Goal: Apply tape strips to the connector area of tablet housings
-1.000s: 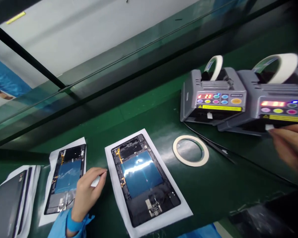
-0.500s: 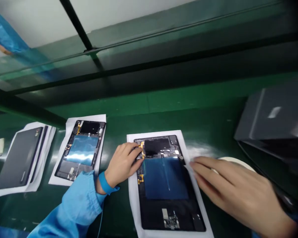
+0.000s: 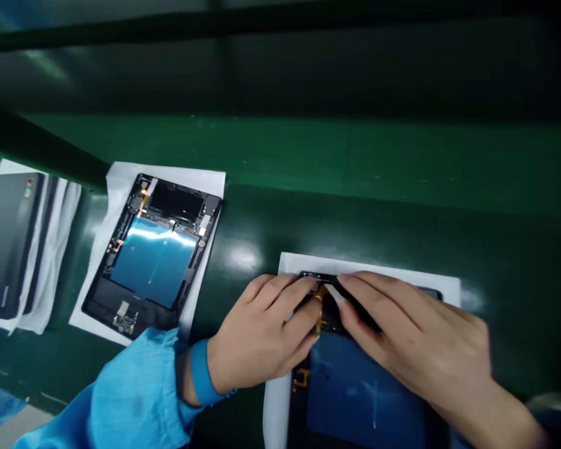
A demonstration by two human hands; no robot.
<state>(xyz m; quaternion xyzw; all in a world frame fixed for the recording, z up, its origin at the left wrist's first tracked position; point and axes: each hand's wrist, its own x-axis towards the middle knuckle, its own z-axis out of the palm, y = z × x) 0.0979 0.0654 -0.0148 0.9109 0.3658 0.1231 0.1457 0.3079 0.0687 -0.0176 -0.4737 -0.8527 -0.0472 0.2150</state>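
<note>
An opened tablet [image 3: 364, 393] with a blue-filmed battery lies on a white sheet before me. My left hand [image 3: 273, 327] rests at its upper left corner, fingers curled with their tips at an orange flex cable [image 3: 321, 321]. Just to the right, my right hand [image 3: 416, 337] pinches a small white strip [image 3: 335, 293] between thumb and fingers, close above the tablet's top part. The two hands' fingertips almost meet. Much of the tablet's upper section is hidden beneath my right hand. A blue band [image 3: 203, 374] circles my left wrist.
Another opened tablet [image 3: 154, 262] lies on a white sheet [image 3: 91, 299] to the left. Farther left, dark closed tablets [image 3: 4, 243] are stacked with white sheets between. A green beam [image 3: 42, 143] slants down to the green bench [image 3: 257, 218].
My right hand has come from beside the tablet to its top edge and now holds a white strip there. My left hand stays at the flex cable. The view has shifted and come closer.
</note>
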